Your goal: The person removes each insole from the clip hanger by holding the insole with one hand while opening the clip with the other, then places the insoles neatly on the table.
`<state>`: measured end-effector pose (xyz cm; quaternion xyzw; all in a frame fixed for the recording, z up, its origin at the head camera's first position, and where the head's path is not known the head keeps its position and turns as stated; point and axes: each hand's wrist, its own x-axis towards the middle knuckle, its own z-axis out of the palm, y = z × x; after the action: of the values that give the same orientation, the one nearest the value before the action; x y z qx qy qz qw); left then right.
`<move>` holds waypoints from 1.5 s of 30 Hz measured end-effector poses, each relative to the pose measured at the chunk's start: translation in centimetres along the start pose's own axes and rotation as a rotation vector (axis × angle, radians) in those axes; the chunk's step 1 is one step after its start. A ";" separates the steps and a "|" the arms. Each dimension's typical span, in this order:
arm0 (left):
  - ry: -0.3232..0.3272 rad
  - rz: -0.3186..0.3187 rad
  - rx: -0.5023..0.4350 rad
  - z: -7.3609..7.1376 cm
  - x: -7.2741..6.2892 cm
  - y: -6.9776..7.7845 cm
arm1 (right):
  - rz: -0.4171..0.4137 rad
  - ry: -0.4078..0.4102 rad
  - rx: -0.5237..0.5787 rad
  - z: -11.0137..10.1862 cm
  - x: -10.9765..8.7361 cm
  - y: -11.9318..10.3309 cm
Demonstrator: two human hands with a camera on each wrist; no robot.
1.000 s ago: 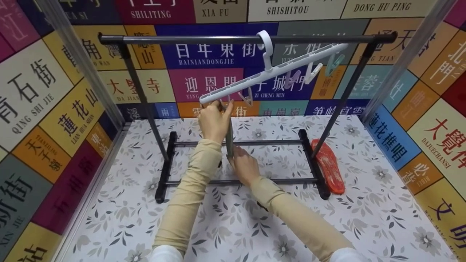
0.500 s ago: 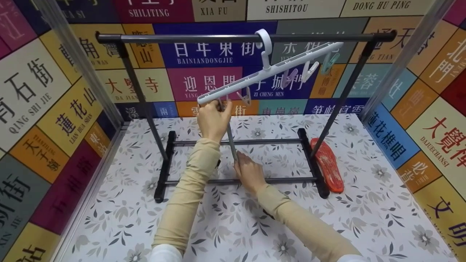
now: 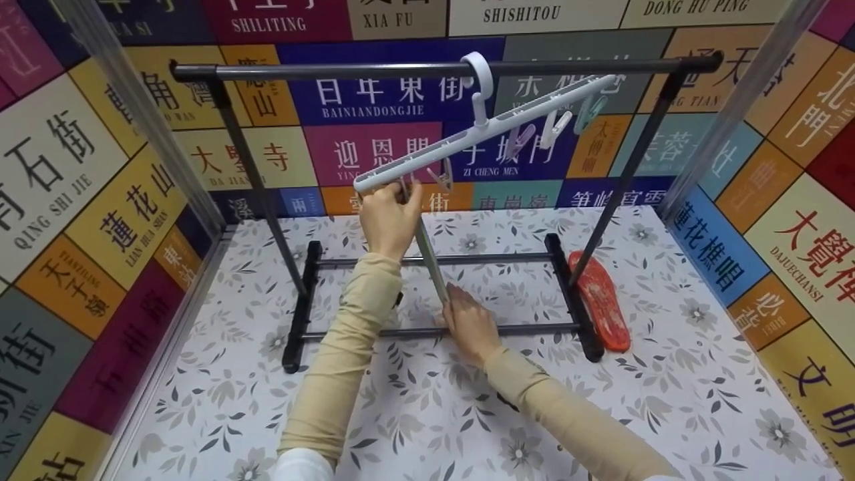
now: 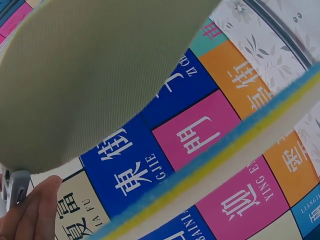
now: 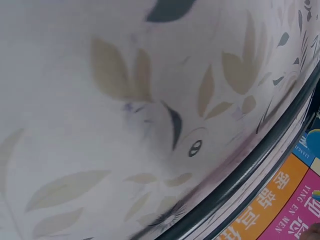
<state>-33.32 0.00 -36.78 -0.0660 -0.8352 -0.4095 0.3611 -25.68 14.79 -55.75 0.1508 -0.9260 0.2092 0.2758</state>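
Note:
A light-coloured clip hanger [image 3: 477,130] hangs tilted from the rack's top bar, its left end low. Just under that end my left hand [image 3: 387,217] pinches a grey clip [image 4: 17,187], which meets the end of a grey-green insole [image 4: 95,85]. In the head view the insole [image 3: 431,260] appears nearly edge-on and slants down to the right. My right hand [image 3: 471,327] holds its lower end between thumb and fingers. Several other clips hang along the hanger, including a purple clip [image 3: 522,140] and a green clip [image 3: 589,115].
The black rack [image 3: 267,194] stands on a floral-patterned surface [image 3: 220,401]. A red insole [image 3: 601,300] lies by its right foot. Sign-covered walls enclose the back and sides. A strip with blue, yellow and white layers [image 4: 210,175] crosses the left wrist view.
My right hand has moved right and towards me, and the insole's lower end has swung with it. The left hand stays at the hanger's low end.

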 end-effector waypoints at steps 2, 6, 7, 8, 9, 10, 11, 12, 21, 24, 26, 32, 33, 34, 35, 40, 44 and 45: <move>-0.007 -0.004 -0.009 0.0 0.0 -0.1 | 0.002 0.007 -0.007 -0.3 -0.3 0.7; -0.023 -0.025 -0.021 0.0 -0.1 -0.3 | -0.006 0.032 -0.042 -0.9 -0.9 2.4; -0.028 -0.033 -0.023 -0.1 -0.1 -0.3 | -0.009 0.040 -0.053 -1.1 -1.1 2.9; -0.034 -0.040 -0.027 -0.1 -0.2 -0.4 | -0.015 0.050 -0.060 -1.3 -1.3 3.3; -0.040 -0.047 -0.032 -0.1 -0.2 -0.5 | -0.020 0.061 -0.069 -1.5 -1.5 3.8; -0.045 -0.051 -0.032 -0.1 -0.3 -0.5 | -0.023 0.071 -0.070 -1.8 -1.6 4.2; -0.050 -0.053 -0.033 -0.1 -0.3 -0.6 | -0.025 0.080 -0.073 -1.9 -1.8 4.7; -0.054 -0.055 -0.039 -0.1 -0.3 -0.6 | -0.027 0.088 -0.074 -2.1 -1.9 5.0; -0.104 -0.074 0.002 -0.4 -0.2 -0.5 | -0.013 0.106 -0.105 -3.2 -2.5 7.0; -0.140 -0.094 0.028 -0.5 -0.2 -0.4 | 0.016 0.085 -0.088 -3.6 -2.7 7.2; -0.156 -0.097 0.043 -0.6 -0.3 -0.4 | 0.043 0.065 -0.068 -3.9 -2.9 7.3; -0.181 -0.099 0.067 -0.9 -0.4 -0.3 | 0.104 0.040 -0.051 -4.7 -3.7 7.9; -0.186 -0.098 0.069 -1.0 -0.4 -0.3 | 0.104 0.045 -0.053 -4.9 -3.8 8.1; -0.191 -0.094 0.073 -1.1 -0.3 -0.3 | 0.106 0.049 -0.056 -5.0 -3.9 8.1; -0.193 -0.090 0.076 -1.1 -0.3 -0.3 | 0.105 0.053 -0.059 -5.1 -4.0 8.2; -0.197 -0.082 0.100 -1.9 0.0 -0.3 | 0.103 0.063 -0.074 -5.7 -4.5 8.7; -0.191 -0.076 0.110 -2.7 0.0 -0.3 | 0.128 0.045 -0.070 -6.2 -4.7 9.2; -0.184 -0.070 0.111 -2.9 -0.1 -0.3 | 0.137 0.044 -0.066 -6.3 -4.8 9.4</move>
<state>-31.80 -2.27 -35.82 -0.0541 -0.8880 -0.3672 0.2713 -22.75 26.69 -56.56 0.0732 -0.9342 0.2001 0.2862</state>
